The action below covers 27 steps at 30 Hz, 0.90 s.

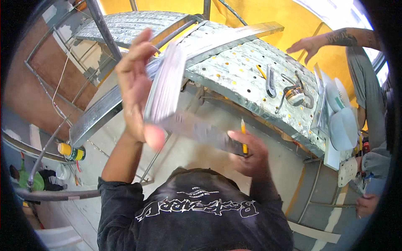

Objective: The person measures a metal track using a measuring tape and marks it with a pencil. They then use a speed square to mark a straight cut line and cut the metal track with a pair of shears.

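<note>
Between my hands is a bent metal profile (165,83). Its upright part looks pale and ribbed, and its flatter grey arm with dark marks runs toward my right hand; motion blurs it. My left hand (136,88) is at the bend, thumb over the lower corner, fingers stretched up along the far side. My right hand (253,157) is closed round the other end, with a yellow pencil (244,136) sticking up from the same grip. Behind the left hand lies a long metal channel (98,119), slanting across the perforated platform (226,69).
On the platform lie a utility knife (271,81), another pencil (261,72) and a reel-like tool (295,95). White containers (343,129) stand at its right end. Another person's arm (316,43) reaches in from the right. Scaffold tubes (42,85) and a yellow-capped bottle (71,151) are at left.
</note>
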Motion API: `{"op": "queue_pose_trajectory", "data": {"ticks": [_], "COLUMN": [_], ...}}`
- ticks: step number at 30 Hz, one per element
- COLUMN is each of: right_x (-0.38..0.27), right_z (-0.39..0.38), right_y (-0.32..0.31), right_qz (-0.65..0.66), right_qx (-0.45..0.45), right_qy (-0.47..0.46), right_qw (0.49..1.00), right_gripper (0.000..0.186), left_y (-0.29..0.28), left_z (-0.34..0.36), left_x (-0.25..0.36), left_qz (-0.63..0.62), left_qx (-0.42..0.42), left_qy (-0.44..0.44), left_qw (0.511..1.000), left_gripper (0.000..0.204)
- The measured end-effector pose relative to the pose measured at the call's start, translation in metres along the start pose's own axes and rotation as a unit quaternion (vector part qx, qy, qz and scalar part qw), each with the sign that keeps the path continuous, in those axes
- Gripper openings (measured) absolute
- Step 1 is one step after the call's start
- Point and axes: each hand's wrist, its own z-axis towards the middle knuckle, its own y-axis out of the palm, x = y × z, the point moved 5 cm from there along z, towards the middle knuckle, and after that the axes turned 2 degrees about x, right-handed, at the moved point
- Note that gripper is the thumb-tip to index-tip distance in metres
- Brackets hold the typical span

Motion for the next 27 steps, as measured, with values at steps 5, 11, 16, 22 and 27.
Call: {"op": "queue_pose_trajectory", "data": {"ticks": [5, 11, 16, 22, 27], "right_x": [-0.02, -0.05, -0.015, 0.129, 0.213], "right_z": [0.052, 0.14, 0.257, 0.334, 0.366], "right_y": [-0.02, -0.028, -0.06, -0.05, -0.032], "right_qz": [0.058, -0.08, -0.193, -0.391, -0.376], "right_qx": [-0.189, -0.339, -0.192, -0.33, -0.454], "right_qy": [0.05, 0.099, -0.065, -0.006, -0.027], "right_qw": [0.979, 0.932, 0.96, 0.859, 0.808], "right_gripper": [0.056, 0.054, 0.056, 0.075, 0.1], "left_y": [-0.051, -0.09, -0.131, -0.126, -0.088], "left_z": [0.01, -0.008, -0.006, -0.029, -0.016], "left_x": [0.027, 0.013, 0.027, 0.024, -0.005], "left_qz": [0.277, 0.079, 0.173, 0.252, 0.392], "left_qx": [-0.359, -0.298, -0.138, 0.089, -0.032], "left_qy": [0.206, 0.041, 0.054, -0.113, -0.191], "left_qw": [0.867, 0.95, 0.974, 0.957, 0.9], "left_gripper": [0.085, 0.049, 0.046, 0.069, 0.057]}}
